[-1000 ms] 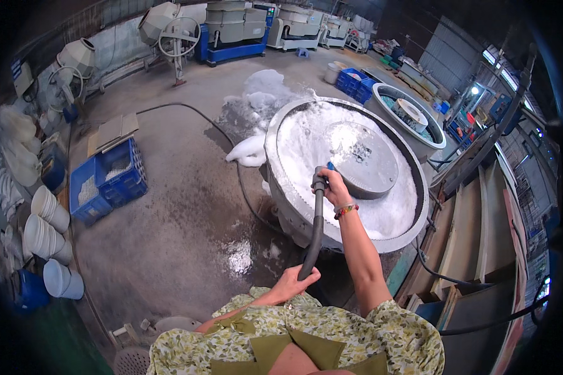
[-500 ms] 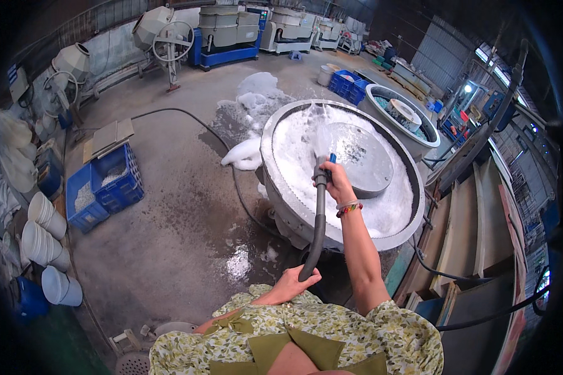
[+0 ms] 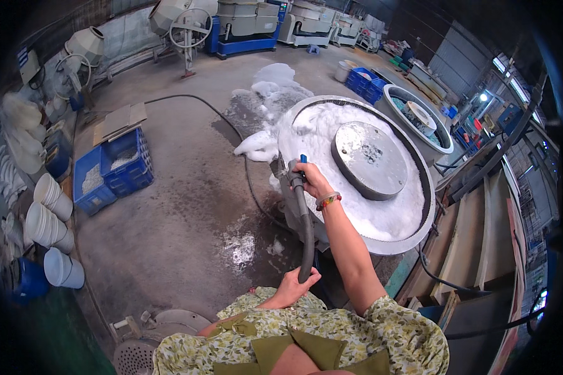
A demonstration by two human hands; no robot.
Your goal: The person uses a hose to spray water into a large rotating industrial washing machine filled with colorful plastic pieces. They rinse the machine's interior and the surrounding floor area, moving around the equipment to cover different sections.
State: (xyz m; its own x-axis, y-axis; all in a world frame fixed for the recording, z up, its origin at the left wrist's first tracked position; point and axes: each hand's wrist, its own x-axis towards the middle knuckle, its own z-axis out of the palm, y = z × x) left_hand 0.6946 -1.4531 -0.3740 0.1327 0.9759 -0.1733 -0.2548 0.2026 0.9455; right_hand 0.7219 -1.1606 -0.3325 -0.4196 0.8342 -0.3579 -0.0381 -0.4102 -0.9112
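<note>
Grey hose (image 3: pixel 307 234) was clasped by both grips: its valve end (image 3: pixel 295 176) by the right hand (image 3: pixel 314 180), lower length by the left hand (image 3: pixel 294 289). Long axis was pointed forward from left grip. Foam-filled annular tub (image 3: pixel 391 247) was seen ahead-right of right grip, the nearer.

Hose (image 3: pixel 308 240) partly hidden by left grip (image 3: pixel 290 289), dress (image 3: pixel 400 331) cut off below, distant clutter (image 3: pixel 394 47) indistinct
</note>
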